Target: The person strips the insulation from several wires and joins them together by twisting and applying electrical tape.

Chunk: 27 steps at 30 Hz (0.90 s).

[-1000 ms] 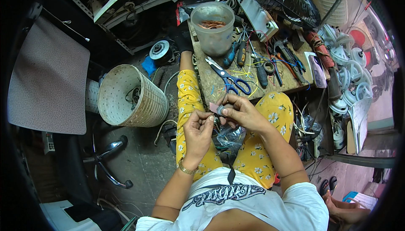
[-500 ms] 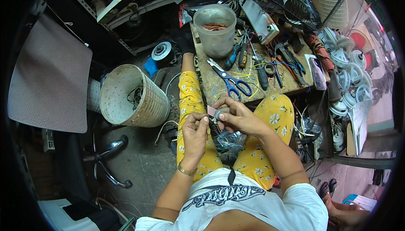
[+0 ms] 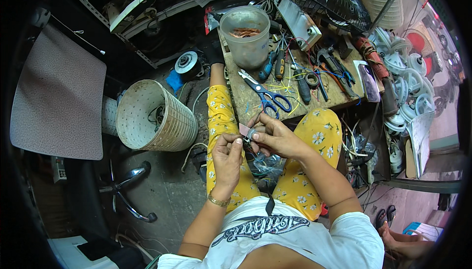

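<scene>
Over my lap, both hands are closed and nearly meet around some small parts. My right hand pinches a small flat pinkish piece together with a small grey rounded part. Opposite it, my left hand has thumb and forefinger pressed together at the edge of these parts. Whatever lies between its fingertips is mostly hidden. Below the hands, between my thighs, a crumpled clear plastic bag is partly visible. Blue-handled scissors lie with blades apart on the workbench, just beyond my hands.
On the bench stand a cloudy plastic bucket with copper-coloured scraps, screwdrivers, pliers and a phone. White plastic parts pile up at the right. Leftward are a perforated bin and a grey chair.
The pinkish piece is tilted slightly differently, and the right fingers have shifted a little around it. Both hands stay in nearly the same place. The whole view has moved slightly.
</scene>
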Motion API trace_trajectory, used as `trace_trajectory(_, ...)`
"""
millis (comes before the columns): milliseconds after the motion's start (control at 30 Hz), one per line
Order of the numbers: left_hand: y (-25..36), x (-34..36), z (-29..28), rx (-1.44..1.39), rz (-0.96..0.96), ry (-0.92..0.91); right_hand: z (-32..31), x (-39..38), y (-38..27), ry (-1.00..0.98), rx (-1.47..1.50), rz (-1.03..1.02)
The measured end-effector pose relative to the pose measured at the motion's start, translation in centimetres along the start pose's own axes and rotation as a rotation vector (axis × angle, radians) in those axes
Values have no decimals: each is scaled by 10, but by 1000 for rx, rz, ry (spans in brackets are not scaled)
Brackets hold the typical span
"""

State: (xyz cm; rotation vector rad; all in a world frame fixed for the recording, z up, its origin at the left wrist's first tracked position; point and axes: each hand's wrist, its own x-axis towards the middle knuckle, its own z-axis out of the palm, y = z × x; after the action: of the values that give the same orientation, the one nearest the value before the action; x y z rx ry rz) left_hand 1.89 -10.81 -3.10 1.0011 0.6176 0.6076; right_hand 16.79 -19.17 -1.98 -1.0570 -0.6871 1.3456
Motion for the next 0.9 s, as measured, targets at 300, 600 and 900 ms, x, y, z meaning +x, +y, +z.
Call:
trace_trajectory(300, 2, -3, 1, 172, 85, -9, -2, 1, -1, 28, -1, 8)
trace_trajectory(600, 7, -10, -5, 168, 51, -45, -6, 2, -1, -3, 69, 18)
trace_trajectory(900, 8, -17, -11, 96, -44, -52, -6, 2, 1, -28, 35, 18)
